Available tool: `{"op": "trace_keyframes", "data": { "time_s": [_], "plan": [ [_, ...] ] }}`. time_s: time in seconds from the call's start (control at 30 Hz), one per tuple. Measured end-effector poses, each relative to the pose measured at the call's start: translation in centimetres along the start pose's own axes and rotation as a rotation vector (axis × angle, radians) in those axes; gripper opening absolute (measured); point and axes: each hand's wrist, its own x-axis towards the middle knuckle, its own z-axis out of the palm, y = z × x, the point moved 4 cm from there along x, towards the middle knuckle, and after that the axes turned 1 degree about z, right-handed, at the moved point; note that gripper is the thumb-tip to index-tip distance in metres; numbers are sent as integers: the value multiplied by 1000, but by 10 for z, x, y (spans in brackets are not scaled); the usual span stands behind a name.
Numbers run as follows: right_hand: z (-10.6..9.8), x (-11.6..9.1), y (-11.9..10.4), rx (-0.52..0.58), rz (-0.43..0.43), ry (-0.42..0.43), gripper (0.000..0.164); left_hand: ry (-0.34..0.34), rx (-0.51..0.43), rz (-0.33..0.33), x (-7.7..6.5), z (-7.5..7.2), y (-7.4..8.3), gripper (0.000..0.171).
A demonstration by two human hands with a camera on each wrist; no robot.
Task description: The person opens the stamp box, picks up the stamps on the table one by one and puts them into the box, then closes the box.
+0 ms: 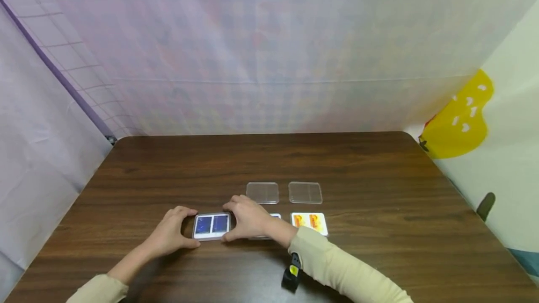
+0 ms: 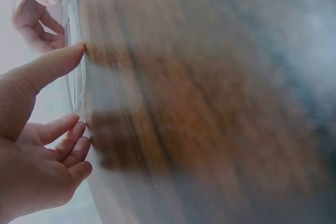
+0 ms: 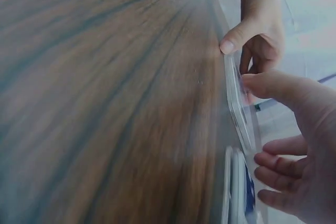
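A flat clear plastic case (image 1: pixel 212 226) lies on the table, showing a white card with two dark blue panels. My left hand (image 1: pixel 170 229) holds its left end, thumb at the near corner and fingers at the far corner. At the right end, my right hand (image 1: pixel 248 219) grips the near and far corners the same way. In the left wrist view, the thumb and fingertips meet the edge of the case (image 2: pixel 80 77). A second case (image 1: pixel 275 215) is mostly hidden under my right hand and wrist.
Two clear plastic lids (image 1: pixel 262 192) lie side by side behind the cases. To the right is a white card with yellow and orange pictures (image 1: pixel 309 222). They rest on a dark wooden table (image 1: pixel 379 176), with curtains along its back and sides.
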Motion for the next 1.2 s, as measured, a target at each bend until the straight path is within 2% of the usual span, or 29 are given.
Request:
{"op": "trace_keyframes", "data": {
  "time_s": [0.13,0.27,0.43,0.63,0.73,0.93,1.07,1.2],
  "plan": [
    [-11,-7,14,60,-17,53,68,2,-19,18,4,1,5,74],
    [-24,-15,39,140,-21,107,65,12,-34,65,13,7,16,76],
    [-34,-22,74,263,12,159,64,11,-52,87,23,16,31,76],
    [-34,-28,107,299,76,194,63,-5,-79,101,32,31,46,69],
    [-33,-30,115,289,104,183,65,-39,-90,103,36,39,54,68],
    [-29,-32,120,232,122,105,69,-107,-41,130,41,51,68,73],
    [-28,-32,124,231,119,99,67,-125,-21,136,43,56,74,73],
    [-28,-32,128,244,115,108,61,-109,-12,148,44,60,77,68]
  ]
}}
